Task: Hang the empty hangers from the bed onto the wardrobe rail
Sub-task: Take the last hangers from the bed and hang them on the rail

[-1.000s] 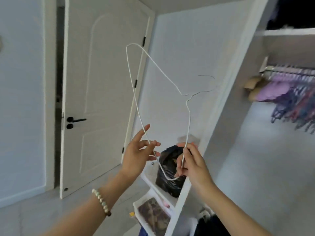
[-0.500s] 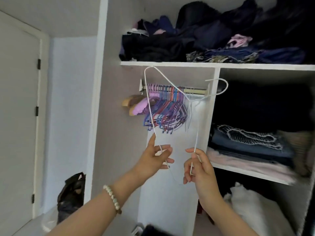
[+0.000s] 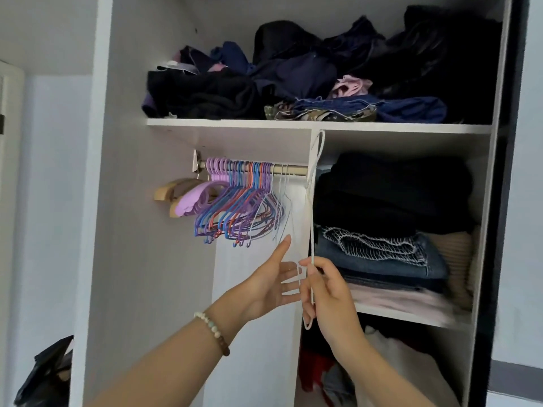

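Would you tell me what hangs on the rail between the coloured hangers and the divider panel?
Head view: a few white wire hangers, then bare rail.

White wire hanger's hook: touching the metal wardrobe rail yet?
Apart. The head view shows the white wire hanger's hook clearly above the metal wardrobe rail, with a gap.

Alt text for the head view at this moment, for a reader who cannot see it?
A person's right hand grips a white wire hanger, held upright and edge-on before an open wardrobe, not yet on the rail. The left hand is open beside it. The rail carries a bunch of coloured hangers; folded clothes fill the shelves.
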Tool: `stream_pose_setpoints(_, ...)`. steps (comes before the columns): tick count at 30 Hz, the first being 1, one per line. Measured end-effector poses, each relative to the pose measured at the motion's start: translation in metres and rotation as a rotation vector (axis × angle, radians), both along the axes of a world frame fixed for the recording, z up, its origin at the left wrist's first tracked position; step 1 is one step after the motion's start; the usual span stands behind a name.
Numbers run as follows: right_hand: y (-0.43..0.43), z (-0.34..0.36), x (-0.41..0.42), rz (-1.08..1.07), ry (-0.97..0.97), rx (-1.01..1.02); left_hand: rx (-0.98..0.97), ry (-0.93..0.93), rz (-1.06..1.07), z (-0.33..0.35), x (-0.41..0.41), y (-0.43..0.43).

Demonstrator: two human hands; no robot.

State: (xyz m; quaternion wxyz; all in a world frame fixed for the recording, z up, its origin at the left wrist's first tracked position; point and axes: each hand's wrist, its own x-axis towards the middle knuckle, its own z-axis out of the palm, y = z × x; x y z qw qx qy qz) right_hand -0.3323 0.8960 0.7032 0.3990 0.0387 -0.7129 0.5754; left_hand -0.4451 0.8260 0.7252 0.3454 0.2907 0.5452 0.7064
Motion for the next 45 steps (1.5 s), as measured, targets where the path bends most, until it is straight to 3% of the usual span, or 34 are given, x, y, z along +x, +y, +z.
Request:
stream_pose_setpoints(9, 0.014, 0.019, -0.075, -0.206, -0.018, 0.048, 0.011, -0.008, -0.112, 0.007, -0.059, 0.019)
stream_pose_setpoints(12, 0.016, 0.024, -0.103, -0.312, 0.02, 0.073, -0.019, 0.084, -0.076, 0.01, -0.092, 0.022)
stream_pose_setpoints(17, 0.021, 0.036, -0.15, -0.363, 0.071, 0.013, 0.058, 0.467, 0.122, 0.04, -0.128, 0.007)
stream_pose_setpoints(20, 0.031, 0.043, -0.179, -0.412, 0.067, -0.005, 0.136, 0.839, 0.247, 0.054, -0.155, -0.01)
stream_pose_setpoints(24, 0.051, 0.045, -0.214, -0.512, 0.042, 0.025, -0.002, 1.386, 0.452, 0.063, -0.204, -0.028)
stream_pose_setpoints(26, 0.06, 0.048, -0.229, -0.544, 0.028, 0.036, -0.05, 1.545, 0.546, 0.065, -0.226, -0.031)
stream_pose_setpoints(40, 0.114, 0.084, -0.291, -0.517, 0.064, -0.004, -0.177, 1.668, 0.689, 0.061, -0.287, -0.014)
stream_pose_setpoints(43, 0.117, 0.081, -0.296, -0.45, -0.014, -0.084, -0.173, 1.673, 0.69, 0.063, -0.289, -0.014)
stream_pose_setpoints(45, 0.118, 0.078, -0.297, -0.496, -0.122, -0.021, -0.168, 1.667, 0.7, 0.065, -0.291, -0.016)
